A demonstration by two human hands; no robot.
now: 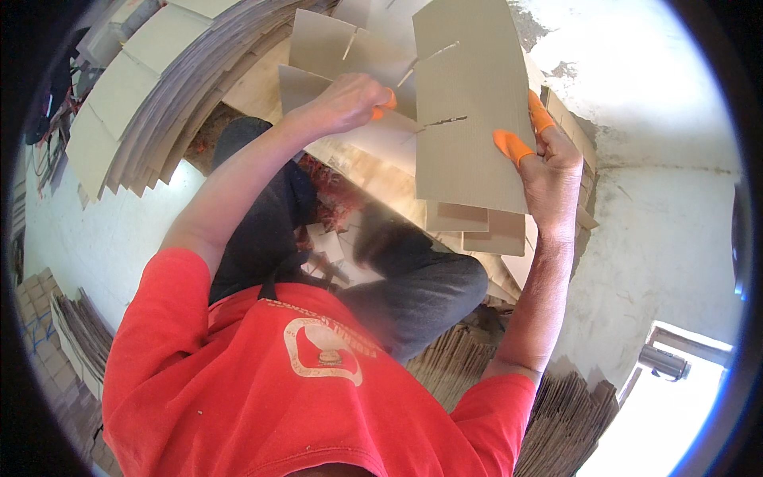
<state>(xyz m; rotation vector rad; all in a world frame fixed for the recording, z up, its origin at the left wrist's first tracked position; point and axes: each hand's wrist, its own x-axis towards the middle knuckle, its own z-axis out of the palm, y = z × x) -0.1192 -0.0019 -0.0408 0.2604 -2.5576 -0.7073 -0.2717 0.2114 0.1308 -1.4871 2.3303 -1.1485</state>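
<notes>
While my right hand (553, 168) pinches the slotted cardboard panel (475, 163) at its right edge above the desk (372, 176), my left hand (340, 105) curls its fingers beside cardboard dividers (318, 46) (pinching or not, I cannot tell). Pushing crookedly could crease or tear the panel.
</notes>
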